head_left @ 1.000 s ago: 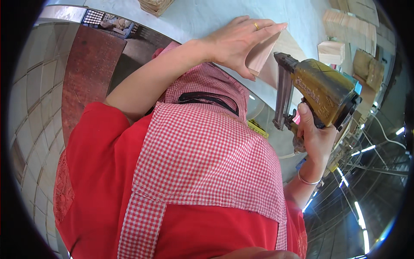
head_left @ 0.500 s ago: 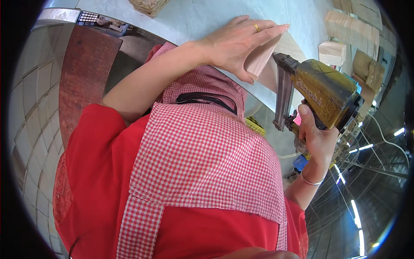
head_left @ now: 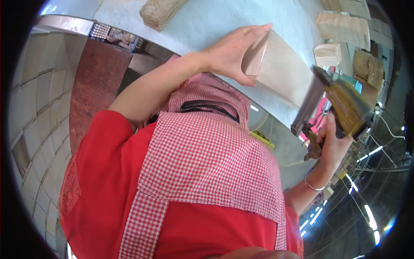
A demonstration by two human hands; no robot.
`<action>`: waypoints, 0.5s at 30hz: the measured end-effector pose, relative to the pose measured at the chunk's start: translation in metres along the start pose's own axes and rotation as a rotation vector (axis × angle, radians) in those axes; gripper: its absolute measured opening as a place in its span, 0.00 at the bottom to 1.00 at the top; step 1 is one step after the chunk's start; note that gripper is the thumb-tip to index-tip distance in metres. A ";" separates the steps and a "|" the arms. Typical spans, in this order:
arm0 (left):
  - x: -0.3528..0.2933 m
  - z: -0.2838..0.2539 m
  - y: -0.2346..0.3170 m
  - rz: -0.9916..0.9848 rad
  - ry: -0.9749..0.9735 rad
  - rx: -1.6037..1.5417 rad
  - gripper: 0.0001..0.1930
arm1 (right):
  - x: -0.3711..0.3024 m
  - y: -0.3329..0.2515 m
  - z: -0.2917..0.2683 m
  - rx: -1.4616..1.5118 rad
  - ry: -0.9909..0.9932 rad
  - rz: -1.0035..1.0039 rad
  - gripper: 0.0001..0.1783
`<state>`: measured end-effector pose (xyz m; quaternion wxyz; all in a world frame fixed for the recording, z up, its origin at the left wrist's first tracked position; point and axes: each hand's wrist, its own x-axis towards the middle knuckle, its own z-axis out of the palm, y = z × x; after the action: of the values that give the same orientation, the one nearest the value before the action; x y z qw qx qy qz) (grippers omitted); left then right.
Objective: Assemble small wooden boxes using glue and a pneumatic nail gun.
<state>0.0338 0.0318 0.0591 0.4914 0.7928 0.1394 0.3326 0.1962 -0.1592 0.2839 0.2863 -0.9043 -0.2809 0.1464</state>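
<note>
Nail gun (head_left: 346, 107) in right hand (head_left: 334, 144), wood (head_left: 255, 61) in left hand (head_left: 228, 52)

The nail gun (head_left: 348, 107) at the right fingers (head_left: 331, 124) is blurred; the left fingers (head_left: 256, 33) partly hide a wooden board (head_left: 256, 60); left of them, the view's edge crops a brown bundle (head_left: 158, 14), perhaps wood.

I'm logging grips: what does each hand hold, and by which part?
Right hand: the nail gun, by its handle. Left hand: the board, between thumb and fingers at its opposite ends.
</note>
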 end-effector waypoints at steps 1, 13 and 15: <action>-0.002 -0.004 0.007 -0.110 0.040 -0.092 0.64 | 0.002 0.014 -0.012 0.048 0.091 -0.012 0.13; -0.061 -0.067 0.062 -1.064 -0.048 -1.557 0.60 | 0.043 0.282 -0.047 -0.458 0.455 -0.453 0.32; -0.064 -0.059 0.066 -1.198 -0.001 -1.752 0.56 | 0.042 0.286 -0.033 -0.644 0.337 -0.108 0.34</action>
<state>-0.0596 0.0051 0.1092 0.9749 -0.0361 0.2187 0.0201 0.3648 -0.3430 0.1344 0.0364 -0.9434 -0.3087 -0.1157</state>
